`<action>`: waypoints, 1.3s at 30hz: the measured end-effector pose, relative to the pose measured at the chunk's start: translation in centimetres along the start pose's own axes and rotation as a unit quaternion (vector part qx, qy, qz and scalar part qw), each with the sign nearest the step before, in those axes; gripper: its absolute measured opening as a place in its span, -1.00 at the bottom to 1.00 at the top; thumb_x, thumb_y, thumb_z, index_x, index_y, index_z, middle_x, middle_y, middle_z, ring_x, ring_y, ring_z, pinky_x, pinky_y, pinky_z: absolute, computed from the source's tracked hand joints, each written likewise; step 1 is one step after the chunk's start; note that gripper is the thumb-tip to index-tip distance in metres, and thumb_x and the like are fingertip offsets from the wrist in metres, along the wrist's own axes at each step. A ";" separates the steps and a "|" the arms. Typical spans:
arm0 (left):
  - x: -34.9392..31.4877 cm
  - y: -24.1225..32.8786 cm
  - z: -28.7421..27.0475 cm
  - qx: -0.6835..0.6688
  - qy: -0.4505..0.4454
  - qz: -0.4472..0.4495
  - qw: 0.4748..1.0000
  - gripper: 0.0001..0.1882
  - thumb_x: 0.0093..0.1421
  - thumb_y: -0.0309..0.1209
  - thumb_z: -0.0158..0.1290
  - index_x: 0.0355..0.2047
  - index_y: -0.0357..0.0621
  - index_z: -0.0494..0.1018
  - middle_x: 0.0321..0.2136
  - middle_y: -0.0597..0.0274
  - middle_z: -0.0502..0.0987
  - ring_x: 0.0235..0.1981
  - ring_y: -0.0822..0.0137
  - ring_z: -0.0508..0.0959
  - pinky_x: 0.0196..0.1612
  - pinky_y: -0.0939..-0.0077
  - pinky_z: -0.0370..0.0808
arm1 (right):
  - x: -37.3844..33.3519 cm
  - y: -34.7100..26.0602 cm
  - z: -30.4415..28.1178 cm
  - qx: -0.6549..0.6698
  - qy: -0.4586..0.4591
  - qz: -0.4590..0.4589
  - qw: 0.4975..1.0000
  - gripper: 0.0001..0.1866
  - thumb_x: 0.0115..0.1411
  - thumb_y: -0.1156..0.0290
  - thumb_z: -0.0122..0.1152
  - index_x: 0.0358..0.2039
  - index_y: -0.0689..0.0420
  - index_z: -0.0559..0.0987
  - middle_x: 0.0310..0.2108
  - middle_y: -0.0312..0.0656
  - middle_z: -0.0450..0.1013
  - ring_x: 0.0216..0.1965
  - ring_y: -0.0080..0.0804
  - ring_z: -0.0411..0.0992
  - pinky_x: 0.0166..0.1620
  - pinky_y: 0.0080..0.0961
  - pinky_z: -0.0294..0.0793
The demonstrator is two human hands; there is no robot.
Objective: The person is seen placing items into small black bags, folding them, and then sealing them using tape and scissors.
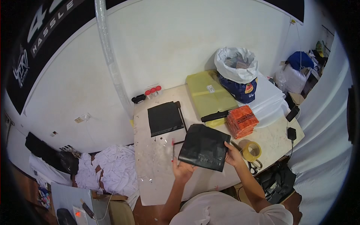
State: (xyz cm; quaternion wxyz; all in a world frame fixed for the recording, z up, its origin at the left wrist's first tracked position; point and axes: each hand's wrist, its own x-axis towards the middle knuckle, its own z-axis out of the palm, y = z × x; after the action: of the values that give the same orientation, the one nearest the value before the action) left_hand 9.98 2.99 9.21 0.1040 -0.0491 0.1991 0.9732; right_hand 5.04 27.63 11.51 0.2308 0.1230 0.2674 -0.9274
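Note:
Between my two hands, above the near part of the table, a flat black plastic bag is tilted toward me. My left hand grips its lower left edge, with the thumb near the front and the other fingers mostly hidden underneath. At the right edge, my right hand pinches the bag. Behind it to the left lies a neat stack of black plastic sheets. A thin red-and-clear pen-like stick lies left of the held bag.
On the pale table are a tape roll, scissors, orange packets, a yellow plastic pack, a black rod-like object and red-lidded containers. A white-lined sack stands behind; white cloth heaps on the floor.

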 end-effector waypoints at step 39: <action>5.6 2.6 -6.0 0.401 0.194 -0.162 0.880 -0.71 0.09 -0.40 0.09 -0.23 -0.33 0.36 -0.42 0.18 0.47 -0.38 0.16 0.60 -0.53 0.55 0.54 | 6.3 -1.1 -6.6 -0.327 0.114 0.062 0.936 -0.87 -0.03 0.75 0.07 -0.42 0.51 0.37 -0.39 0.08 0.40 -0.43 -0.05 0.51 -0.27 -0.38 0.60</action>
State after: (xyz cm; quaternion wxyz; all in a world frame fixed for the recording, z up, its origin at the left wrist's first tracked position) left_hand 4.23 -0.72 3.90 0.2302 -0.2221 0.5782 0.7506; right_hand -0.24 29.77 4.33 0.2835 0.1616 0.5720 -0.7526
